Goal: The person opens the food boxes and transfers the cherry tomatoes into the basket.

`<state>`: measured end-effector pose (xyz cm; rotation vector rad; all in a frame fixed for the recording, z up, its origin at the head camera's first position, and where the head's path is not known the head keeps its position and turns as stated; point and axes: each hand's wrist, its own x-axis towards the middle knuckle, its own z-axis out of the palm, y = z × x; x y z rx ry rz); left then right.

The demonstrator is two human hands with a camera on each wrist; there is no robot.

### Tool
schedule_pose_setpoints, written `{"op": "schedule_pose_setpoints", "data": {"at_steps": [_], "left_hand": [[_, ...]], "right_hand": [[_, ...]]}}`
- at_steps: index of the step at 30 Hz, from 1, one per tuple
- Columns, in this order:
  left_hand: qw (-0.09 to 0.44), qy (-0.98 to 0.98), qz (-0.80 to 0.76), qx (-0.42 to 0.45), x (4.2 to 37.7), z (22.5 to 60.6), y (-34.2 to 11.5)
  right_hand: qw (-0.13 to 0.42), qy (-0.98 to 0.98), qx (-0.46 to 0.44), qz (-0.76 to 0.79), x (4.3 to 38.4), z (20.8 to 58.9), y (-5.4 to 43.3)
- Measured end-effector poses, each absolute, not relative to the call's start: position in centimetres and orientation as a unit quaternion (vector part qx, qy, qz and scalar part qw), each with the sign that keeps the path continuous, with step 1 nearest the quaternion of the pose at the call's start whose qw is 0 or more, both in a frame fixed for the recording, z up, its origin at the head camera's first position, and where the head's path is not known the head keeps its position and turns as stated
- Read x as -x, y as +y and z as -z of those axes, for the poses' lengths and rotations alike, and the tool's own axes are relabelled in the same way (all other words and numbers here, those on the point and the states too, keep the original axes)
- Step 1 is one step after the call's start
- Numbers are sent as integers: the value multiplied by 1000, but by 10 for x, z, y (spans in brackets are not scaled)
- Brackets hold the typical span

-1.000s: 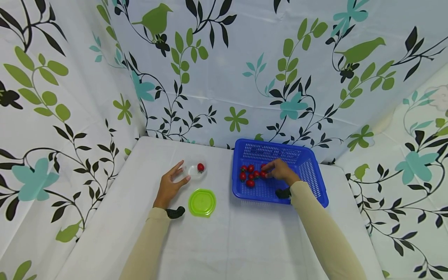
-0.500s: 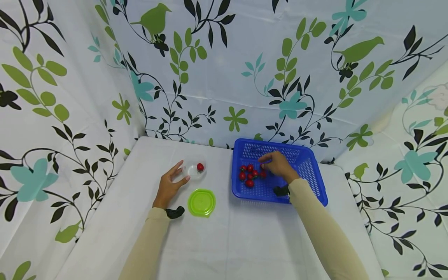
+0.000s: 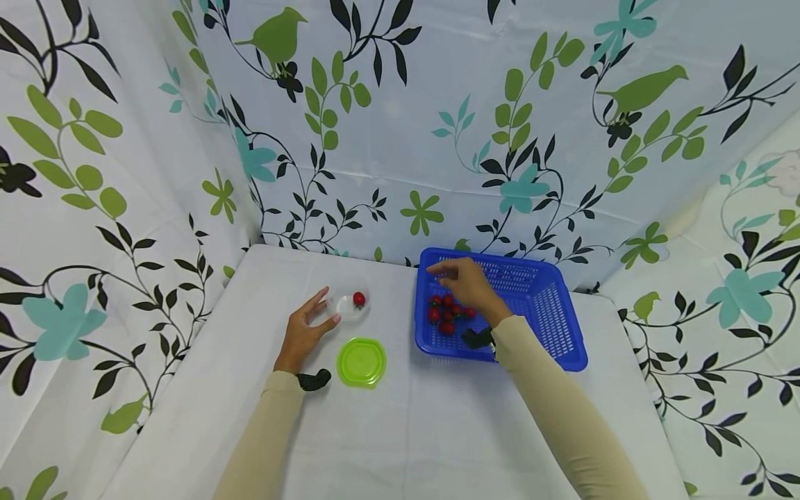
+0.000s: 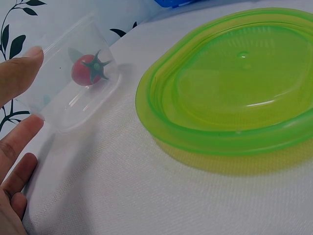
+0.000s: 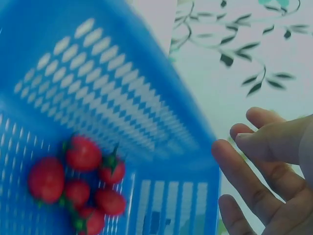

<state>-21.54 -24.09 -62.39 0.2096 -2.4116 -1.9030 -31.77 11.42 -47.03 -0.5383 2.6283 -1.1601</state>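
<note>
A small clear plastic container (image 3: 345, 305) stands on the table with one cherry tomato (image 4: 89, 69) inside. My left hand (image 3: 303, 333) holds its left end, thumb and fingertips at its wall. The green lid (image 3: 361, 362) lies flat just in front. Over the left part of the blue basket (image 3: 550, 305) hovers my right hand (image 3: 467, 281), fingers pointing left, thumb drawn close to the fingertips. No red shows between those fingers, but I cannot tell whether they hide a tomato. Several cherry tomatoes (image 5: 46, 179) sit together on the basket floor below.
A white cloth covers the table (image 3: 369, 437), and patterned curtains (image 3: 400, 125) hang close behind and at both sides. The basket's raised rim stands between my right hand and the clear container. A dark wrist camera (image 3: 314, 379) sits by the left wrist.
My right hand has risen from among the tomatoes and moved left and toward the back of the basket. My left hand, the container and the lid have stayed put.
</note>
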Motion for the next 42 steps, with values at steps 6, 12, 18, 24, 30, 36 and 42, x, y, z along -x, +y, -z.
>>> {"op": "schedule_pose_setpoints", "data": {"at_steps": [6,12,18,24,30,36,42], "left_hand": [[29,-786,614,-73,214,624,-241],[33,-786,612,-75,214,622,-240],[38,-787,611,-74,214,621,-240],[37,-784,615,-73,214,621,-239],[36,-783,617,-75,213,620,-238],[32,-781,619,-82,212,620,-238],[26,-771,631,-77,210,611,-237]], "right_hand": [[130,866,200,440,313,472,89],[136,842,218,475,309,478,62],[143,849,216,461,304,484,35],[164,843,217,464,301,490,9],[186,842,215,458,303,500,-14],[198,856,213,428,307,514,-31],[201,868,222,396,311,527,-41]]}}
